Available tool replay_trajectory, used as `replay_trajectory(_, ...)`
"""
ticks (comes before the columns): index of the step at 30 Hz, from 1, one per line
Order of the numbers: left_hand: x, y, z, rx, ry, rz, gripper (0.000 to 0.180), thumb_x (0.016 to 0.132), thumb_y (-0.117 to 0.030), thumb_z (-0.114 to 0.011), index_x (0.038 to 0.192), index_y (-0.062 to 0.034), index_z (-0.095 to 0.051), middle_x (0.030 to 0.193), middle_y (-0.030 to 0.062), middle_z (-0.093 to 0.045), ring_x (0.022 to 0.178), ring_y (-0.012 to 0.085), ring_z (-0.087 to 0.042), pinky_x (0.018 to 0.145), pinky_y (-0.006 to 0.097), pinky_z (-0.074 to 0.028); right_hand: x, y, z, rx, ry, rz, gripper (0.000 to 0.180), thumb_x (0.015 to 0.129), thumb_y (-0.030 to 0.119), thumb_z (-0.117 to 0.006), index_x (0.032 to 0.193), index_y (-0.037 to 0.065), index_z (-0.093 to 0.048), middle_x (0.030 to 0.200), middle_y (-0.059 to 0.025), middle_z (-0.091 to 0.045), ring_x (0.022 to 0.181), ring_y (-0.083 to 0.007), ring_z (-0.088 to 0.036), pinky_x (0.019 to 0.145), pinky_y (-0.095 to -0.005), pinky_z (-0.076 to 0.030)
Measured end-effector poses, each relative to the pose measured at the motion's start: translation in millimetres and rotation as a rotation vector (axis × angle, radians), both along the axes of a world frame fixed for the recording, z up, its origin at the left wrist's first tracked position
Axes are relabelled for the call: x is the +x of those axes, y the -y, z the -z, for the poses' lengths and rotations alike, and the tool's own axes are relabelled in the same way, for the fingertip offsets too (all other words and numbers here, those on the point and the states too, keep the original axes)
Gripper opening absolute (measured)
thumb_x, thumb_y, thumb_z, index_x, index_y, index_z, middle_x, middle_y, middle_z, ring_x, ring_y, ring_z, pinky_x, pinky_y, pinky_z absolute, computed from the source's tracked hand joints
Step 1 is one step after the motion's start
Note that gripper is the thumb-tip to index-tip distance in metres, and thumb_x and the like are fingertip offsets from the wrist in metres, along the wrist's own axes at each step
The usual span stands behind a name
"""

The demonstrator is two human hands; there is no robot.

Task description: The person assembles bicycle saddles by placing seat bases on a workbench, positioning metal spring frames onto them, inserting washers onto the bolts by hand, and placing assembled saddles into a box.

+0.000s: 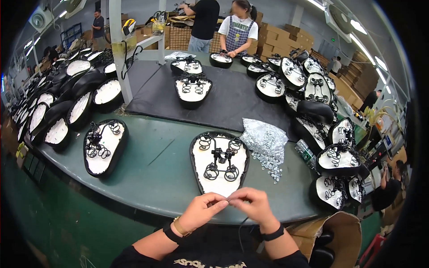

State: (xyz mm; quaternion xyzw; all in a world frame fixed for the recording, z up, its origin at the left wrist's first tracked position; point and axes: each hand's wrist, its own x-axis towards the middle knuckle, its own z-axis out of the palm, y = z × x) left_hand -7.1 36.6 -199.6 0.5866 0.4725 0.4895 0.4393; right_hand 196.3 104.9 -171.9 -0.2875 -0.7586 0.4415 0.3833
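Observation:
My left hand and my right hand meet fingertip to fingertip at the near edge of the table. Both are closed in a pinch around something small and dark that I cannot make out. Just beyond them an upside-down bicycle saddle shows its white underside, black coil springs and a central clamp. A thin black cord hangs below my right hand; whether it joins what I pinch is unclear. Right of the saddle, small metal nuts spill from a clear plastic bag.
Another upturned saddle lies at left on the green table. Saddles pile up on both sides, some on a black mat. Nearby are a can, a cardboard box and a metal post. A person handles a saddle across the table.

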Motion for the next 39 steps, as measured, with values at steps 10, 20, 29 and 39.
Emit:
replay_trajectory(10,-26,17,19,-0.475,0.646,0.236,0.027,0.098,-0.017,-0.072,0.117,0.0019,-0.070,0.109,0.0044,-0.072,0.105,0.0095,-0.064,0.096,0.027,-0.050,-30,25,3,0.580,0.124,0.030,0.027,0.078,-0.002,-0.078,0.103,0.009,-0.077,0.086,-0.0054,-0.074,0.074,-0.0213,-0.069,0.064,-0.0316,-0.056)
replay_trajectory(20,-40,-25,32,0.350,-0.572,-0.457,0.016,0.076,-0.020,-0.084,0.092,-0.0185,-0.080,0.102,-0.0015,-0.067,0.105,0.0245,-0.056,0.092,0.040,-0.040,-19,-1,59,0.657,0.611,0.030,0.037,0.071,0.022,-0.086,0.103,0.012,-0.070,0.098,-0.0040,-0.063,0.095,-0.0240,-0.062,0.081,-0.0369,-0.047)
replay_trajectory(29,-25,24,25,0.308,-0.661,-0.372,0.017,0.072,-0.017,-0.085,0.088,-0.0160,-0.080,0.111,0.0045,-0.065,0.111,0.0299,-0.051,0.097,0.043,-0.039,7,64,44,0.577,0.445,-0.138,0.020,0.076,0.019,-0.082,0.091,0.011,-0.070,0.082,-0.0031,-0.060,0.072,-0.0225,-0.060,0.066,-0.0352,-0.047)
replay_trajectory(39,-5,23,54,0.245,-0.590,-0.545,0.019,0.068,-0.020,-0.087,0.086,-0.0183,-0.083,0.154,0.0156,-0.046,0.139,0.0370,-0.035,0.116,0.049,-0.025,-23,59,57,0.531,0.543,0.193,0.028,0.089,0.015,-0.073,0.114,0.004,-0.069,0.077,-0.0056,-0.058,0.061,-0.0245,-0.063,0.053,-0.0353,-0.052)
